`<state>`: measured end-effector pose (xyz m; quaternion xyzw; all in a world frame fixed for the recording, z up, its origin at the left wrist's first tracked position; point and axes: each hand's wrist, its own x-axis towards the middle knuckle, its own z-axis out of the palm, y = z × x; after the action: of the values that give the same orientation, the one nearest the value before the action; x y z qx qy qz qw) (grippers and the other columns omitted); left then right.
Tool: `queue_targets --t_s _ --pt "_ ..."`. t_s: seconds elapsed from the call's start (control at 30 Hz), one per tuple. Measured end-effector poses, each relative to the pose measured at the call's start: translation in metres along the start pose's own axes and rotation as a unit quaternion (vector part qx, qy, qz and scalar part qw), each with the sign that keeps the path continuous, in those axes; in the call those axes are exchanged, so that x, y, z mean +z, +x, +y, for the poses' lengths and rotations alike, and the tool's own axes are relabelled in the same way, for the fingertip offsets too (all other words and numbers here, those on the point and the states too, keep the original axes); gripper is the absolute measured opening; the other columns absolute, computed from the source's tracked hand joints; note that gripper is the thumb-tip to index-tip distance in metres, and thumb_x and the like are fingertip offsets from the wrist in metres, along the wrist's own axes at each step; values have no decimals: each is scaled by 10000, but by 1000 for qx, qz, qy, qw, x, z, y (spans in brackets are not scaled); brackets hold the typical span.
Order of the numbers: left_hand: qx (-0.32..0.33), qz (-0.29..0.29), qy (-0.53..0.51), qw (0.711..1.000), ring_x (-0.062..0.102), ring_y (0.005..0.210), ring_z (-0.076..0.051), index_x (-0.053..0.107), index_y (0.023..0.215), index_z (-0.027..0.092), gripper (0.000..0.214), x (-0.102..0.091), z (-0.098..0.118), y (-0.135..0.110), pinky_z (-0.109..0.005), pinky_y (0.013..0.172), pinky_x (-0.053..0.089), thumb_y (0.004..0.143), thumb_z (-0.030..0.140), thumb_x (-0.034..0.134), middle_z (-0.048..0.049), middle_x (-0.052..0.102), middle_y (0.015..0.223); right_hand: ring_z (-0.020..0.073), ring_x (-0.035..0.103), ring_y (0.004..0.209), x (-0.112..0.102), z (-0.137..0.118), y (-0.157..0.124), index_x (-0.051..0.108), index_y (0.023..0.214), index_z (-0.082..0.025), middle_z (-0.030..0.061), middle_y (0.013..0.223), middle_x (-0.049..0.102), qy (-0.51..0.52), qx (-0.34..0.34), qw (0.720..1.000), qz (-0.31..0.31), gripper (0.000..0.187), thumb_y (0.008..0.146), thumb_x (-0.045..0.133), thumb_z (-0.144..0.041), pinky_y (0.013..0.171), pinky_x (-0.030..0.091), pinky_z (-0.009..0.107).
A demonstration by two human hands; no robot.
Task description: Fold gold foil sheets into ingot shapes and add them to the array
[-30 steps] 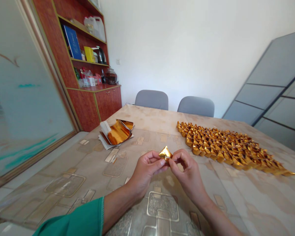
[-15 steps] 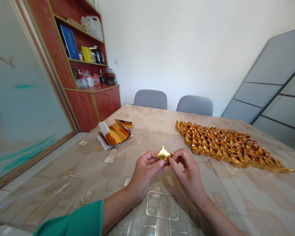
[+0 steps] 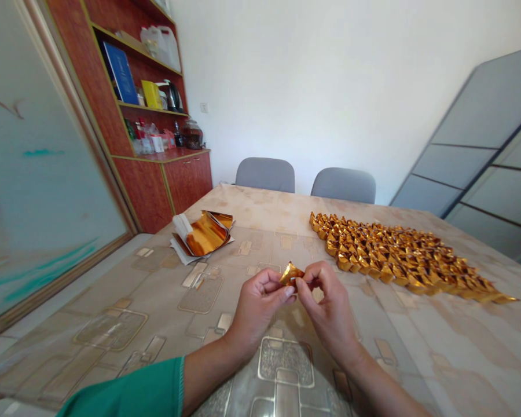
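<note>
Between both hands, above the table, is a small piece of folded gold foil paper (image 3: 291, 273) with a peaked top. The fingers and thumb of my left hand (image 3: 260, 304) pinch its left side. My right hand (image 3: 330, 307) grips its right edge between thumb and fingers. The lower part of the fold is hidden by my fingertips. To the right lie rows of many finished-looking folded gold foil pieces (image 3: 391, 252), packed close together. On the left rests a stack of gold foil sheets (image 3: 207, 234) with white backing, curled upward.
A patterned cover lies over the table (image 3: 156, 301). Two grey chairs (image 3: 264, 175) stand at its far side by the white wall. At the left are a reddish wooden cabinet (image 3: 186, 185) with loaded shelves and a frosted glass door (image 3: 39, 174). Grey panels (image 3: 473, 121) lean at the right.
The foil piece has tilted and its peak sits slightly lower, with less glare on it. Both hands keep their pinch in nearly the same place.
</note>
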<state>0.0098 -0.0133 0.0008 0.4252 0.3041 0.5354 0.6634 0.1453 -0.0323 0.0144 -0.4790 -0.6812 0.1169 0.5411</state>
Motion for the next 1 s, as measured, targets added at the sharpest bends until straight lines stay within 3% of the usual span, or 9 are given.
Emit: queue_targets --t_s 0.23,0.4,0.67,1.0 --pt "8 13 -12 1000 660 706 -130 625 787 131 259 2 4 -2 -232 674 533 671 278 803 -37 723 777 158 512 686 -3 1 1 528 866 -223 -6 787 543 16 9 999 -37 60 888 583 -213 616 417 289" --pt "27 17 -14 999 659 670 -121 612 744 135 241 1 5 -1 -224 657 538 686 284 793 -24 718 727 159 513 699 -10 2 3 517 1036 -243 10 892 566 51 -2 996 -80 209 859 616 -196 627 438 298" --pt "15 25 -1 1000 658 672 -120 632 766 129 236 -1 4 -1 -224 652 543 684 281 794 -29 717 751 170 525 765 -22 4 12 584 877 -234 24 887 576 32 -63 991 -118 32 886 601 -208 655 432 301" --pt "10 12 4 1000 695 733 -171 619 750 146 243 1 3 -3 -257 658 555 664 283 801 -34 730 764 157 520 684 -11 2 6 481 755 -228 1 764 544 77 16 995 -58 136 871 543 -195 605 435 279"
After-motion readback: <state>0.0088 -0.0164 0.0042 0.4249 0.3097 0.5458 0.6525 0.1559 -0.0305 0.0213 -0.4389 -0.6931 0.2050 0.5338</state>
